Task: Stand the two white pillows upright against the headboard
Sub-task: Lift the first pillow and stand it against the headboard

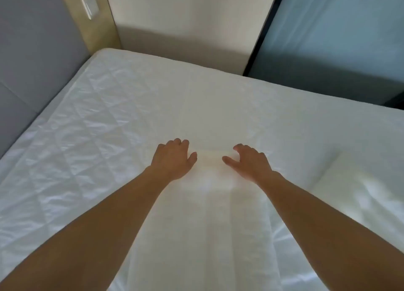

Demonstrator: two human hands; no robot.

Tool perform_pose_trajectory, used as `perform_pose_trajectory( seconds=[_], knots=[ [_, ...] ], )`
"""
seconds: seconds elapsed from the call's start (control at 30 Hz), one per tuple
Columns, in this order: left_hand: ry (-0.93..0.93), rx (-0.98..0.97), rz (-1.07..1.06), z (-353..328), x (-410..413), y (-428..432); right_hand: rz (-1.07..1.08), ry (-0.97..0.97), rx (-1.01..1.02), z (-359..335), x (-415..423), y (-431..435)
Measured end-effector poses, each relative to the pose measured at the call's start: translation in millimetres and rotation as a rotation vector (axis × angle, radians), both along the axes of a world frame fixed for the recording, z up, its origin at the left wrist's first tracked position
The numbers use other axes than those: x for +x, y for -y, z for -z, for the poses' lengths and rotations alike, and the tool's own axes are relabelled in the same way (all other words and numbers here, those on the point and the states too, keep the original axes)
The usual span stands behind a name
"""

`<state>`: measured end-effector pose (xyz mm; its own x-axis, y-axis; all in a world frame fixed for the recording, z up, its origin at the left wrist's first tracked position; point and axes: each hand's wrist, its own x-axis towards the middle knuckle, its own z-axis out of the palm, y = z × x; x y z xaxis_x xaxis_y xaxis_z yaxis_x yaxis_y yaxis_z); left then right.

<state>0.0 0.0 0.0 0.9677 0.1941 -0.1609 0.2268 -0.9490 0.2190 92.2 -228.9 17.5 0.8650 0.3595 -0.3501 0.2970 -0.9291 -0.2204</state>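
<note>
One white pillow [196,225] lies flat on the white quilted mattress [91,120], running from the bottom edge up between my forearms. My left hand [175,159] and my right hand [249,162] are side by side at its far end, fingers apart and bent, thumbs pointing at each other. Neither hand clasps anything that I can see. A second white pillow [358,188] lies flat to the right, beside my right forearm. The grey padded headboard [32,50] stands along the left side, apart from both pillows.
A wooden panel with a light switch [89,6] rises at the headboard's far end. A beige wall [185,23] runs behind the bed's far edge. A bluish curtain [338,32] hangs at the upper right.
</note>
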Motion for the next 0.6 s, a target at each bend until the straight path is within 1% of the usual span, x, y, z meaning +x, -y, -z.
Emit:
perform_pose_trajectory(
  seconds=[0.1,0.2,0.37,0.47,0.6],
  knots=[
    [-0.059,-0.040,0.014,23,17,-4,0.014,-0.053,-0.031,19,23,-3],
    [-0.156,-0.082,0.055,42,26,-6,0.020,-0.149,-0.046,32,38,-10],
    [-0.234,-0.064,0.073,59,43,-12,-0.078,-0.172,-0.085,52,49,-13],
    [-0.307,-0.112,0.075,59,51,-16,-0.101,-0.184,-0.089,60,54,-13],
    [-0.326,-0.116,0.066,55,54,-18,-0.107,-0.169,-0.069,58,54,-11]
  ],
)
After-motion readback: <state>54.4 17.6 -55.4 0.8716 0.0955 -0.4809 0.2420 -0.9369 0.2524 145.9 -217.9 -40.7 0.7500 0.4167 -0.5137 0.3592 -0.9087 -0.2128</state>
